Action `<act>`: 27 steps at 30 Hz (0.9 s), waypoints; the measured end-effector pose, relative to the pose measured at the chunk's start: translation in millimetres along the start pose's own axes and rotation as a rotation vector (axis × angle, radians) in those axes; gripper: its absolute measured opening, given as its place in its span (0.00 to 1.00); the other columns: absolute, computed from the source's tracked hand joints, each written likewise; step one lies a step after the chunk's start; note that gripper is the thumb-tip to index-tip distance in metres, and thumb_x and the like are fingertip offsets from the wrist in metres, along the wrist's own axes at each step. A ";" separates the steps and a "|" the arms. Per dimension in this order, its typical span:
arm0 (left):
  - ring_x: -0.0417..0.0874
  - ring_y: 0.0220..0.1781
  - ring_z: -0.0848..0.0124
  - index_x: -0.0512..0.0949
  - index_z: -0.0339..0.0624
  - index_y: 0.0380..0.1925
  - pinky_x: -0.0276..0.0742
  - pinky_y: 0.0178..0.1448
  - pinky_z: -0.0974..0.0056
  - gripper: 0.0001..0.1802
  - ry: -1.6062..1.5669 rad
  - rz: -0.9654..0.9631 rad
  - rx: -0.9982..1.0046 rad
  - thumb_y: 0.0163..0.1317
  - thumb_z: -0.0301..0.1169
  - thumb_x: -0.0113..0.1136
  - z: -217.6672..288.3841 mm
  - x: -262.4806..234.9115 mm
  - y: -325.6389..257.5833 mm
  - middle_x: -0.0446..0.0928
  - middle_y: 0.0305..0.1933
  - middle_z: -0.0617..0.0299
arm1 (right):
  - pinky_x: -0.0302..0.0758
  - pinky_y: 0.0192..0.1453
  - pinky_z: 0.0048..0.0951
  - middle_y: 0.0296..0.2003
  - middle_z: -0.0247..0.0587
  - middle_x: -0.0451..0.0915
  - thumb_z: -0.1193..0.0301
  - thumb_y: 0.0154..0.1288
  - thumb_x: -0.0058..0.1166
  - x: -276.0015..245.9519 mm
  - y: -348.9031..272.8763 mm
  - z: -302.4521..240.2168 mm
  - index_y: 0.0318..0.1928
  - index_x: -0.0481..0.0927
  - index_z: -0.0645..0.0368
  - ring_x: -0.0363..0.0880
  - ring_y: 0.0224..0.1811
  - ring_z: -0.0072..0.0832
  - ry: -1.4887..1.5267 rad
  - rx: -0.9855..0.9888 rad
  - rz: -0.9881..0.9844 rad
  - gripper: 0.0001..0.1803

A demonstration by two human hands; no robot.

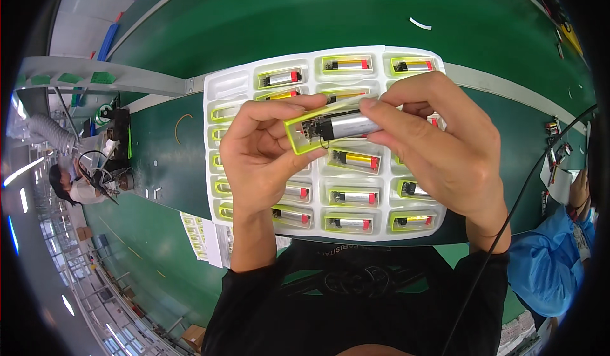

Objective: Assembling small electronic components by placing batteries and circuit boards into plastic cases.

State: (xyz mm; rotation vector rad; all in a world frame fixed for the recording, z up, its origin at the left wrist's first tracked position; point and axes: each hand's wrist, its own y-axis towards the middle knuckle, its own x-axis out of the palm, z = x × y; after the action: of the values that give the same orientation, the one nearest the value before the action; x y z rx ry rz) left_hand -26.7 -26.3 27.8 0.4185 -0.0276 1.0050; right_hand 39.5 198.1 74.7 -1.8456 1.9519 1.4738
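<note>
My left hand grips a clear plastic case with a lime-green rim, held tilted above the tray. My right hand pinches a silver cylindrical battery cell with a black end and small dark wiring or circuit parts. The cell lies partly inside the case, and its right end is hidden behind my right fingers. Below both hands is a white moulded tray, its pockets holding several green-rimmed cases with silver or yellow cells and red ends.
The tray rests on a dark green worktable. A metal rail stands at the left. A black cable runs down the right side. A person in a blue garment sits at the right; another person is far left. More trays lie lower left.
</note>
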 end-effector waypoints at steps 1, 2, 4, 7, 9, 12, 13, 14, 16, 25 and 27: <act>0.82 0.59 0.56 0.71 0.31 0.47 0.83 0.60 0.59 0.25 0.020 -0.006 -0.015 0.49 0.09 0.68 0.9 -0.5 0.2 0.76 0.56 0.33 | 0.76 0.32 0.26 0.37 0.42 0.79 0.84 0.43 0.70 -2.3 0.2 -0.4 0.44 0.86 0.64 0.77 0.32 0.28 -0.006 0.004 0.001 0.22; 0.81 0.60 0.54 0.71 0.32 0.47 0.81 0.62 0.57 0.26 0.039 -0.011 -0.032 0.48 0.12 0.70 2.7 -1.7 0.2 0.77 0.56 0.33 | 0.75 0.31 0.26 0.37 0.42 0.79 0.84 0.43 0.70 -2.7 -0.3 -0.5 0.44 0.86 0.64 0.77 0.32 0.28 -0.013 0.005 0.004 0.22; 0.80 0.61 0.52 0.71 0.34 0.48 0.79 0.63 0.56 0.27 0.064 -0.033 -0.038 0.48 0.15 0.73 3.9 -1.7 1.0 0.77 0.56 0.33 | 0.74 0.31 0.26 0.37 0.42 0.78 0.84 0.43 0.69 -1.9 0.5 -0.4 0.44 0.86 0.64 0.76 0.31 0.28 -0.032 0.000 0.011 0.22; 0.81 0.60 0.54 0.71 0.32 0.47 0.81 0.61 0.58 0.27 0.067 -0.047 -0.001 0.48 0.12 0.71 6.0 -2.9 -3.8 0.77 0.56 0.32 | 0.74 0.31 0.26 0.36 0.43 0.78 0.85 0.43 0.69 8.9 -1.6 -1.8 0.44 0.86 0.65 0.76 0.30 0.28 -0.049 -0.014 0.019 0.21; 0.83 0.57 0.57 0.71 0.29 0.47 0.85 0.57 0.60 0.25 0.002 -0.043 0.033 0.47 0.06 0.67 1.2 -0.3 0.6 0.76 0.56 0.31 | 0.74 0.30 0.26 0.36 0.43 0.78 0.84 0.43 0.69 10.7 -3.2 0.9 0.43 0.86 0.66 0.76 0.30 0.28 -0.048 -0.024 0.039 0.21; 0.83 0.58 0.56 0.72 0.29 0.47 0.85 0.57 0.60 0.26 -0.036 -0.009 0.045 0.47 0.07 0.67 -2.5 -2.4 2.4 0.76 0.56 0.31 | 0.75 0.30 0.25 0.35 0.43 0.79 0.83 0.43 0.69 8.1 -1.6 4.8 0.43 0.86 0.67 0.77 0.30 0.28 -0.002 -0.047 0.071 0.20; 0.82 0.58 0.56 0.72 0.29 0.47 0.85 0.57 0.59 0.26 -0.049 0.008 0.048 0.47 0.07 0.67 -2.8 -2.9 2.2 0.76 0.56 0.31 | 0.75 0.30 0.25 0.35 0.43 0.79 0.83 0.43 0.69 3.9 -1.4 4.9 0.42 0.86 0.67 0.77 0.30 0.28 0.001 -0.039 0.064 0.20; 0.82 0.59 0.55 0.72 0.30 0.47 0.85 0.58 0.58 0.26 -0.036 -0.004 0.045 0.46 0.07 0.68 -2.2 -4.0 1.7 0.77 0.55 0.31 | 0.75 0.30 0.25 0.35 0.43 0.79 0.83 0.43 0.69 3.1 -1.6 4.3 0.42 0.86 0.67 0.77 0.30 0.28 -0.001 -0.037 0.061 0.20; 0.82 0.59 0.54 0.71 0.30 0.47 0.85 0.58 0.57 0.27 -0.035 -0.034 0.055 0.46 0.07 0.68 -1.6 -4.0 2.4 0.76 0.55 0.31 | 0.76 0.30 0.25 0.35 0.43 0.79 0.82 0.42 0.70 2.5 -1.2 3.2 0.42 0.86 0.67 0.77 0.30 0.28 -0.010 -0.041 0.055 0.20; 0.82 0.58 0.53 0.71 0.29 0.48 0.84 0.59 0.55 0.27 -0.027 -0.058 0.058 0.47 0.07 0.68 -4.4 -0.4 1.3 0.76 0.56 0.29 | 0.72 0.27 0.22 0.33 0.40 0.78 0.83 0.42 0.68 14.3 -3.1 3.8 0.41 0.86 0.66 0.76 0.29 0.26 -0.029 -0.084 0.122 0.19; 0.83 0.57 0.53 0.71 0.29 0.48 0.84 0.59 0.55 0.27 -0.017 -0.063 0.057 0.47 0.07 0.68 -4.4 1.9 1.5 0.75 0.56 0.29 | 0.72 0.26 0.22 0.33 0.40 0.78 0.83 0.42 0.68 15.6 -4.3 3.9 0.41 0.86 0.66 0.76 0.29 0.25 -0.040 -0.084 0.133 0.19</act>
State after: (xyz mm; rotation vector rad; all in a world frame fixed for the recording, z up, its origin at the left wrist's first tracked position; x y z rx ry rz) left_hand -27.6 -22.5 24.6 0.4771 -0.0014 0.9414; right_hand 36.6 190.0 60.4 -1.7335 2.0606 1.6413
